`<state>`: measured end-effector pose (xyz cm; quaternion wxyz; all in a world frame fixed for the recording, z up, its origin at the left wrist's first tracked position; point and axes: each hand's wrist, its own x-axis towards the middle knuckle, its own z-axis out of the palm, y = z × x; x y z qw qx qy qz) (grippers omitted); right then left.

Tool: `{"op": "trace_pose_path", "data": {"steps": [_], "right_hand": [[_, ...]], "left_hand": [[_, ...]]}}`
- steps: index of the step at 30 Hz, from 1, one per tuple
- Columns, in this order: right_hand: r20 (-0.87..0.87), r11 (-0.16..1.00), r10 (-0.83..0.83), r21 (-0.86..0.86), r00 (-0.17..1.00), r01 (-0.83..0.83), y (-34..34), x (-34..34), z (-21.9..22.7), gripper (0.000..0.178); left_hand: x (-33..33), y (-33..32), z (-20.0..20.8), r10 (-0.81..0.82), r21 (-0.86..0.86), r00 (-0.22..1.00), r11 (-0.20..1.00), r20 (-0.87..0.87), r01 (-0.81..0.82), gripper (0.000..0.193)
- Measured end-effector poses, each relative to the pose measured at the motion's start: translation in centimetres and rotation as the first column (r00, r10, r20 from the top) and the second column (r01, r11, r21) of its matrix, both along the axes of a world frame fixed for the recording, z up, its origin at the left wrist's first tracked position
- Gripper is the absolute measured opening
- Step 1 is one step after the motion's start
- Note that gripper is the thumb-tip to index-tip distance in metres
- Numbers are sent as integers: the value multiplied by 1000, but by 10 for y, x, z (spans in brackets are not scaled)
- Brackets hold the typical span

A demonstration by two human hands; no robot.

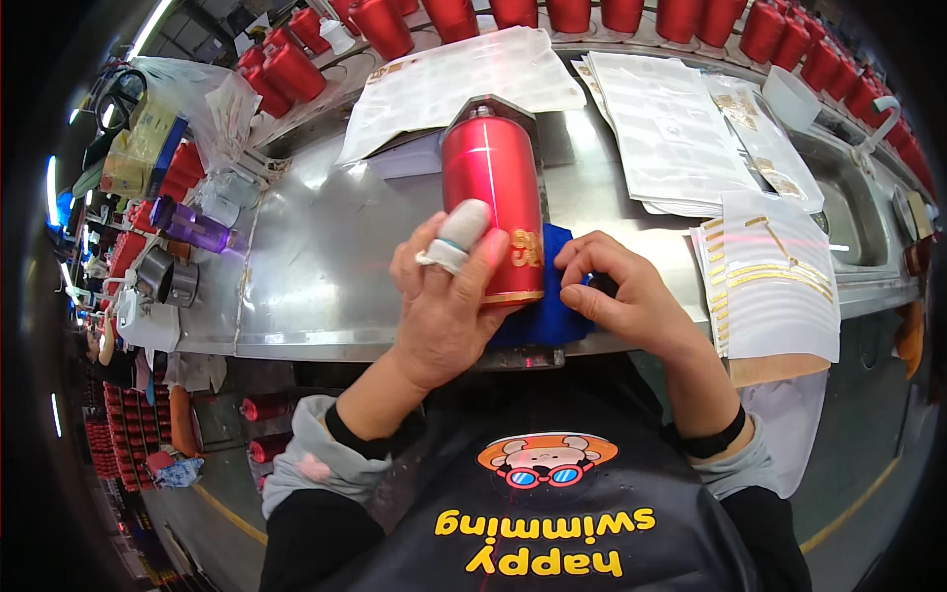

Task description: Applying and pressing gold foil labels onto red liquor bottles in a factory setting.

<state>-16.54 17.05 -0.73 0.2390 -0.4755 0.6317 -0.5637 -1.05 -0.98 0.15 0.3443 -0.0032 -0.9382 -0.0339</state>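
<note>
A glossy red bottle (472, 163) lies on its side, its neck pointing away from me toward a dark angular holder (518, 116). It carries a gold raised mark (524, 249) on its right side and a gold band round its near end. My left hand (444, 286) is closed round the bottle's near left part, a pale cover on one finger. To the right of the bottle, my right hand (621, 296) is curled with thumb and fingertips close together. Something dark shows within its fingers, too small to name. A blue cloth (552, 316) lies under the bottle's near end.
White sheets (671, 128) are stacked at the right, and a sheet with gold strips (769, 266) overhangs the front edge. Beyond is a sink (853, 217). Red bottles (380, 28) line the back. A purple clear bottle (197, 227) and metal mugs (178, 279) stand left.
</note>
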Motion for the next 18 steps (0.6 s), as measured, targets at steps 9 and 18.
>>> {"op": "trace_pose_path", "data": {"steps": [9, 18], "right_hand": [[392, 930, -172, -239, 904, 281, 2, 20, -1, 32], [378, 978, -174, -40, 909, 204, 5, 40, 14, 23]], "left_hand": [[6, 3, -8, -159, 564, 983, 805, -91, 183, 62], [6, 10, -7, -109, 837, 994, 542, -18, 74, 70]]}}
